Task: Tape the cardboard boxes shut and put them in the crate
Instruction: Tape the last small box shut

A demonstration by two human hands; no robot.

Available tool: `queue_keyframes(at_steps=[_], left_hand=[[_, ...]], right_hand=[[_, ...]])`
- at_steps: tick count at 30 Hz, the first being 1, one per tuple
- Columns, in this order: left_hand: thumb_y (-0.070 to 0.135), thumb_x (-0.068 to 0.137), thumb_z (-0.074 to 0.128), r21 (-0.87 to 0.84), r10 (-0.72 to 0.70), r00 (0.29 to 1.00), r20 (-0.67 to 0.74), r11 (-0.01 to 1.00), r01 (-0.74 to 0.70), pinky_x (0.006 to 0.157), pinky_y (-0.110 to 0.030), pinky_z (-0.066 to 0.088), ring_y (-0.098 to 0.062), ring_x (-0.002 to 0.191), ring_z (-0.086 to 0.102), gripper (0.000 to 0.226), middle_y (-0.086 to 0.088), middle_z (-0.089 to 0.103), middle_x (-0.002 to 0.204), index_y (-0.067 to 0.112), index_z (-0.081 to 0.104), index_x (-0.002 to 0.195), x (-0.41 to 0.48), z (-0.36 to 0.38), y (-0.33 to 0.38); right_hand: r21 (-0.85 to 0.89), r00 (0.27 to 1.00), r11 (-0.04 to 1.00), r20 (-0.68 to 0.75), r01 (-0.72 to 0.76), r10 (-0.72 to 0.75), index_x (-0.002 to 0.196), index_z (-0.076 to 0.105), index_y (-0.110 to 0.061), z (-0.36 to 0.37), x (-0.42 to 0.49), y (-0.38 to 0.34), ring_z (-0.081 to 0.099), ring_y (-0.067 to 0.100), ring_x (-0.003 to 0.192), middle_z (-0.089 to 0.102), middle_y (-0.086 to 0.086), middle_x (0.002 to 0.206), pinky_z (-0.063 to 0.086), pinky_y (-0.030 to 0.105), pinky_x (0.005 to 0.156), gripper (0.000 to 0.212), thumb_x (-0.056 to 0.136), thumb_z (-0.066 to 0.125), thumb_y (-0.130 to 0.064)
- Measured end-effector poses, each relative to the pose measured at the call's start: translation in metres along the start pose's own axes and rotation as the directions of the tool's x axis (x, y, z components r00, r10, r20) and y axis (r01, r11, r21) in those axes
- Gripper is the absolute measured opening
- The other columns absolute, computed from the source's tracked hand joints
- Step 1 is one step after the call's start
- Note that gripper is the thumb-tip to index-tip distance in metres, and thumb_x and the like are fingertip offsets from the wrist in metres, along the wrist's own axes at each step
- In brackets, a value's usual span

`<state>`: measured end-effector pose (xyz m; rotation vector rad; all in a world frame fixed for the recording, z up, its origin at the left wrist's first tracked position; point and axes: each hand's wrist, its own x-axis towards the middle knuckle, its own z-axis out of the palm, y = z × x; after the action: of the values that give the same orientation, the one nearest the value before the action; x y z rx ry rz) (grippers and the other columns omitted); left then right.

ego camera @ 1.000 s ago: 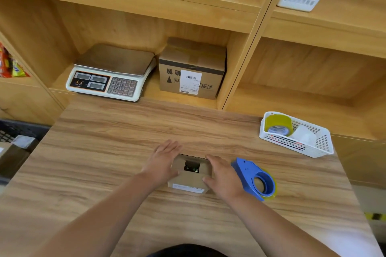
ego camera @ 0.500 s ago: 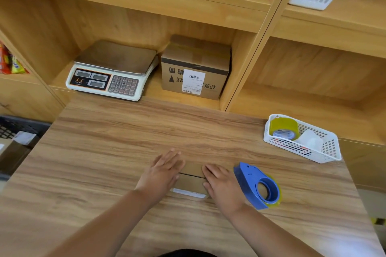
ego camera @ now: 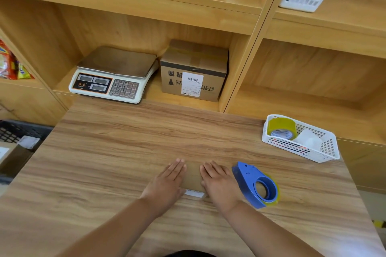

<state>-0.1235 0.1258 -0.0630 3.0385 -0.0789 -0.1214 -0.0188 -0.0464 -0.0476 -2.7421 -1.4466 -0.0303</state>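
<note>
Open tabletop [ego camera: 125,152] left of and beyond the box [ego camera: 193,175]; tape dispenser [ego camera: 247,176] close right, basket [ego camera: 292,148] farther right.

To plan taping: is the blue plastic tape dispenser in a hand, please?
No, the blue tape dispenser lies on the wooden table beside the right hand.

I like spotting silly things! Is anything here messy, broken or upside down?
Only the big cardboard box on the shelf: its printed characters look upside down. Nothing looks spilled or broken.

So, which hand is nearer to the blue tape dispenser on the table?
Right. The right hand lies flat on the small box, just beside the blue tape dispenser; the left hand presses the box's other side, farther away.
</note>
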Motion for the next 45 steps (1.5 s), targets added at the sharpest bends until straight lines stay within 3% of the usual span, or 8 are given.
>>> queue_keyframes(at_steps=[8,18,23,26,29,34,39,45], left_hand=[[0.042,0.056,0.087,0.027,0.011,0.999,-0.035,1.000,-0.010,0.110,-0.039,0.033,-0.022,0.129,0.043,0.097,-0.014,0.051,0.137,0.001,0.043,0.131,-0.004,0.001,0.002],[0.031,0.092,0.055,0.106,-0.045,0.999,-0.008,0.993,0.045,0.118,-0.038,-0.013,-0.023,0.140,-0.012,0.084,-0.013,-0.008,0.154,0.005,-0.007,0.142,0.000,0.005,0.006],[0.028,0.090,0.056,0.091,-0.064,0.998,0.023,0.994,0.062,0.117,-0.038,-0.008,-0.025,0.140,-0.017,0.092,-0.013,-0.006,0.157,0.006,-0.014,0.147,-0.005,0.000,0.010],[0.033,0.065,0.078,-0.002,-0.053,0.995,0.080,0.999,0.053,0.114,-0.039,0.023,-0.025,0.146,0.012,0.109,-0.014,0.029,0.152,0.021,0.010,0.149,-0.006,0.001,0.006],[0.035,0.087,0.056,-0.036,-0.030,0.993,0.110,0.999,0.034,0.116,-0.039,-0.008,-0.014,0.137,-0.030,0.104,-0.010,-0.012,0.156,0.043,-0.035,0.136,-0.008,0.001,0.004],[0.042,0.098,0.036,-0.027,-0.060,0.985,0.160,0.998,0.065,0.109,-0.038,-0.019,-0.017,0.132,-0.042,0.076,-0.006,-0.040,0.144,0.039,-0.031,0.134,-0.006,-0.012,0.013],[0.044,0.098,0.037,0.054,-0.088,0.974,0.211,0.995,0.078,0.112,-0.039,-0.016,-0.023,0.133,-0.037,0.077,-0.007,-0.041,0.143,0.035,-0.030,0.136,-0.008,-0.019,0.019],[0.037,0.098,0.038,0.107,-0.122,0.964,0.236,0.989,0.099,0.111,-0.041,-0.018,-0.021,0.131,-0.037,0.080,-0.008,-0.040,0.141,0.026,-0.032,0.135,-0.008,-0.024,0.023]], right_hand=[[-0.035,0.984,0.999,0.176,-0.017,0.023,0.138,0.034,-0.006,0.010,-0.022,0.001,0.032,0.023,0.135,0.047,0.010,0.143,0.021,0.043,0.109,0.078,0.078,0.031,-0.055],[-0.026,0.983,0.999,0.179,-0.028,0.032,0.133,0.055,-0.011,0.006,-0.018,0.001,0.047,0.021,0.130,0.048,0.006,0.143,0.042,0.043,0.101,0.099,0.054,0.078,-0.066],[0.054,0.952,0.998,0.303,0.020,-0.036,0.152,-0.005,-0.016,-0.012,-0.022,0.012,-0.023,0.013,0.141,-0.023,-0.007,0.150,-0.015,0.034,0.116,0.077,0.093,0.025,-0.057],[-0.020,0.972,0.996,0.214,-0.092,0.094,0.145,0.034,-0.010,-0.010,-0.039,0.027,0.026,0.022,0.143,0.025,0.004,0.155,0.019,0.037,0.117,0.077,0.083,0.042,-0.054],[-0.035,0.969,0.975,0.111,-0.220,0.223,0.126,0.057,-0.010,-0.004,-0.061,0.044,0.045,0.024,0.120,0.059,0.010,0.130,0.049,0.044,0.092,0.081,0.055,0.085,-0.035],[-0.033,0.892,0.899,0.108,-0.437,0.438,0.114,0.060,-0.003,-0.003,-0.075,0.058,0.059,0.029,0.090,0.066,0.013,0.100,0.056,0.039,0.070,0.088,0.035,0.092,-0.021],[0.053,0.760,0.765,0.176,-0.642,0.626,0.143,0.028,-0.004,-0.002,-0.075,0.060,0.053,0.026,0.112,0.046,0.010,0.130,0.044,0.033,0.090,0.065,0.089,0.058,-0.023],[0.060,0.633,0.651,0.315,-0.757,0.707,0.134,0.036,-0.013,-0.001,-0.076,0.070,0.059,0.027,0.104,0.059,0.006,0.121,0.043,0.029,0.076,0.040,0.095,0.045,-0.021]])
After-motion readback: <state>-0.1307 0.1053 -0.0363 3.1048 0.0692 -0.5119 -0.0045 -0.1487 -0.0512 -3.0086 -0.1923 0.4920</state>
